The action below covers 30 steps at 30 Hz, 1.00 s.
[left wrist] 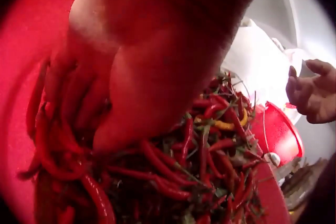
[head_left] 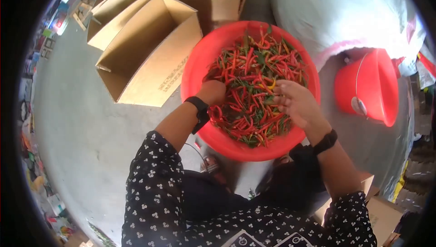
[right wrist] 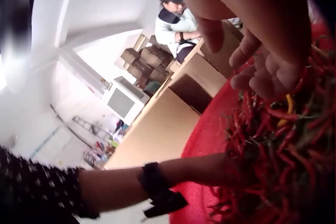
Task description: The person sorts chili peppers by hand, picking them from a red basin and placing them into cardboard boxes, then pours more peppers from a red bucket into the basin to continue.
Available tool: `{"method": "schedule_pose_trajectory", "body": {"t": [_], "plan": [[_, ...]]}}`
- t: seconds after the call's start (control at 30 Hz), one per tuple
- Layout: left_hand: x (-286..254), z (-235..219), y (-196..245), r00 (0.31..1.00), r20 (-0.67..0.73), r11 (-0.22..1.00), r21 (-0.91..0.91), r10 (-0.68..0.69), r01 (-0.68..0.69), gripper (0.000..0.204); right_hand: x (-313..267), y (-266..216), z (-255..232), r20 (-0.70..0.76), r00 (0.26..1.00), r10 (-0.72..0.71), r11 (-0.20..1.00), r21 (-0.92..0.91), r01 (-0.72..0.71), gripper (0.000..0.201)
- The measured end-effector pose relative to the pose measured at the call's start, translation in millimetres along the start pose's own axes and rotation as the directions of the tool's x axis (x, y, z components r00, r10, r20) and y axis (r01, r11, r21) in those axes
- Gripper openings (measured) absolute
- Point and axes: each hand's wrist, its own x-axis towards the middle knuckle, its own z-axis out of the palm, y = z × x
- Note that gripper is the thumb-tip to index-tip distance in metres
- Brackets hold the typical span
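Observation:
Red chilies (head_left: pixel 245 97) with green stems and leaves fill a wide red basin (head_left: pixel 200 65); a yellow chili (head_left: pixel 268 85) lies near the middle. My left hand (head_left: pixel 213 93) reaches down into the pile at the basin's left side. In the left wrist view, its fingers (left wrist: pixel 84 92) point down among the chilies; their tips are hidden, and I cannot tell whether they grip any. Above the right part of the pile hovers my right hand (head_left: pixel 297 104), its fingers loosely bent and apart, with nothing between them.
Several open cardboard boxes (head_left: pixel 150 51) stand at the back left, one against the basin. A red bucket (head_left: pixel 363 88) with a wire handle sits at the right, below a large white sack (head_left: pixel 336 15). Another person (right wrist: pixel 176 22) is beyond the boxes.

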Motion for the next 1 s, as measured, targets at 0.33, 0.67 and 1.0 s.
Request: {"method": "schedule_pose_trajectory", "body": {"t": [0.33, 0.67, 1.0], "plan": [[-22.8, 36.1, 18.8, 0.994, -0.094, 0.944, 0.321, -0.050, 0.077, 0.089, 0.1, -17.7, -29.8, 0.162, 0.986, -0.028, 0.992, -0.117, 0.047, 0.023], [1.8, 48.5, 7.8, 0.963, 0.042, 0.963, -0.050, -0.264, 0.266, 0.074, 4.4, 8.2, -74.1, -0.143, 0.974, 0.175, 0.985, 0.027, -0.173, 0.025], [1.9, 78.8, 36.8, 0.581, -0.049, 0.420, -0.740, -0.812, 0.525, 0.055, 36.6, 115.4, -84.0, -0.530, 0.846, 0.056, 0.992, -0.070, -0.109, 0.062]]}}
